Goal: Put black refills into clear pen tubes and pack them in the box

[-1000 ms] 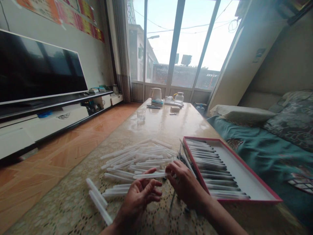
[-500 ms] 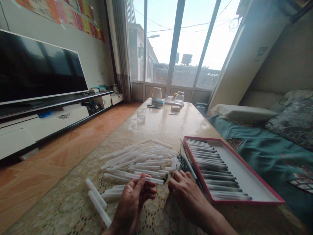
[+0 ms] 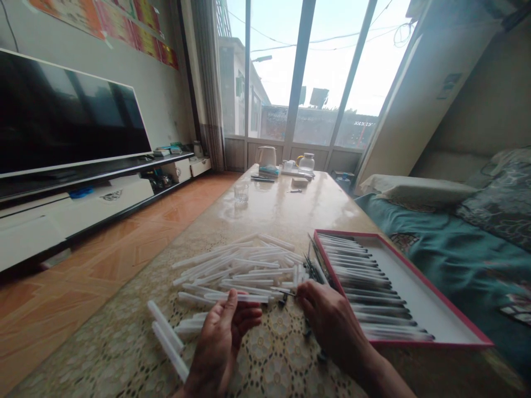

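Tubes (image 3: 255,265), smooth, whitish, cylindrical, lie heaped (two slant at left); left hand (image 3: 219,334) pinches one, right hand (image 3: 327,315) one slim rod (image 3: 282,291).

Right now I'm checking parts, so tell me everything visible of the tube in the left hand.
The tube is slim, straight and whitish, looking like translucent plastic. The left hand grips it nearly level, thumb across it, one end toward the right hand. Similar tubes lie beyond it; its inside can't be made out.
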The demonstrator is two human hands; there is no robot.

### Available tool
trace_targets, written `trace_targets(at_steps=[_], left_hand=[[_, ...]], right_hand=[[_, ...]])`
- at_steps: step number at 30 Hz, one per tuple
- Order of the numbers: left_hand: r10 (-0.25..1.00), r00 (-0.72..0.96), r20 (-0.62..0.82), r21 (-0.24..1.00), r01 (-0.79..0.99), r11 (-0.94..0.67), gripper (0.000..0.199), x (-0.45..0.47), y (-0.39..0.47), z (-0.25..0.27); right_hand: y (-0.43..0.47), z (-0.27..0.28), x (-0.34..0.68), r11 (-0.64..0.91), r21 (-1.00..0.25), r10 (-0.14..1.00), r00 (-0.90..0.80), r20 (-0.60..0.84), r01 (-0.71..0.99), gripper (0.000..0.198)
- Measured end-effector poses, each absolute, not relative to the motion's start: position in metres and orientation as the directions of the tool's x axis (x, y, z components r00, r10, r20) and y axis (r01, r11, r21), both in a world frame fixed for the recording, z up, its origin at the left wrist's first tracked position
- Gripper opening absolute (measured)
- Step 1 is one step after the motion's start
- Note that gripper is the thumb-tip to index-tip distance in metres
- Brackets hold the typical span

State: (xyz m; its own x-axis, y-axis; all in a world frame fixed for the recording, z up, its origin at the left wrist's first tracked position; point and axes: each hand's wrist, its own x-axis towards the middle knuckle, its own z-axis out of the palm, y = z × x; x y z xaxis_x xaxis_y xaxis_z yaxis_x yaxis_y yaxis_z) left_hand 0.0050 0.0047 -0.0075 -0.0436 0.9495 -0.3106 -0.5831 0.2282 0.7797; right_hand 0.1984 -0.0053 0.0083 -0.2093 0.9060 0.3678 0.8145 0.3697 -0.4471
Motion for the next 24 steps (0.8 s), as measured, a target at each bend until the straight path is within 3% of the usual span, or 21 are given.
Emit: trace_targets(at_steps=[4,11,14,19,21,24], left_hand=[[0.947,-0.098,-0.304,0.804,-0.56,0.201,0.012,0.005,0.006,-0.009],[0.955,-0.009,-0.296,0.809,-0.535,0.245,0.018,0.006,0.006,-0.013],[0.961,0.028,-0.276,0.821,-0.512,0.251,0.023,0.008,0.004,-0.014],[0.941,0.241,-0.236,0.824,-0.464,0.325,0.022,0.014,-0.002,-0.015],[0.921,0.286,-0.264,0.787,-0.489,0.377,0.017,0.014,-0.003,-0.015],[0.9,0.258,-0.351,0.691,-0.578,0.435,0.009,0.009,0.0,-0.013]], right_hand=[[-0.014,0.012,0.195,0.392,-0.45,0.905,-0.25,0.343,0.803,0.015],[-0.015,0.007,0.189,0.395,-0.487,0.906,-0.242,0.348,0.779,0.011],[-0.015,0.005,0.187,0.379,-0.561,0.909,-0.185,0.373,0.736,0.006],[-0.02,0.008,0.18,0.368,-0.691,0.915,-0.111,0.388,0.622,0.011],[-0.022,0.011,0.181,0.392,-0.735,0.911,-0.124,0.393,0.554,0.017],[-0.02,0.014,0.188,0.367,-0.81,0.912,-0.007,0.41,0.457,0.031]])
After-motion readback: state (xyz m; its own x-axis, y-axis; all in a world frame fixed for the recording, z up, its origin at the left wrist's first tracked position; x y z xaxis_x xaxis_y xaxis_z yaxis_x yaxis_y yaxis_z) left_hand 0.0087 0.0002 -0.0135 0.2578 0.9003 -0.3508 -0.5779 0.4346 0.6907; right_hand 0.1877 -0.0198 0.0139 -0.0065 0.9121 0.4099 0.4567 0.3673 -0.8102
